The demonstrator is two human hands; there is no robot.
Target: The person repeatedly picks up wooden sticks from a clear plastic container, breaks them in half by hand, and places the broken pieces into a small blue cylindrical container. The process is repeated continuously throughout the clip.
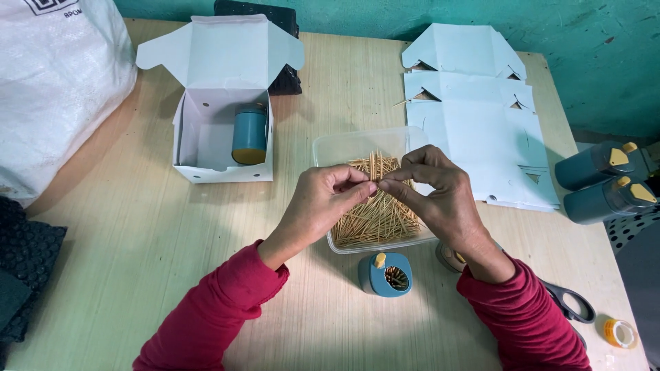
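My left hand [323,205] and my right hand [436,189] meet fingertip to fingertip above a clear plastic tub [344,143] full of wooden toothpicks [377,218]. Both pinch a small bunch of toothpicks between thumbs and fingers. Just in front of the tub stands a small blue toothpick holder [386,274] with a yellow knob, its top open and toothpicks inside. Red sleeves cover both forearms.
An open white carton [221,96] holds another blue holder [249,134] at the back left. Flat white carton blanks [474,110] lie at the back right. Two blue holders [605,180] lie at the right edge. Scissors [570,302], a tape roll [619,332], a white sack [55,82].
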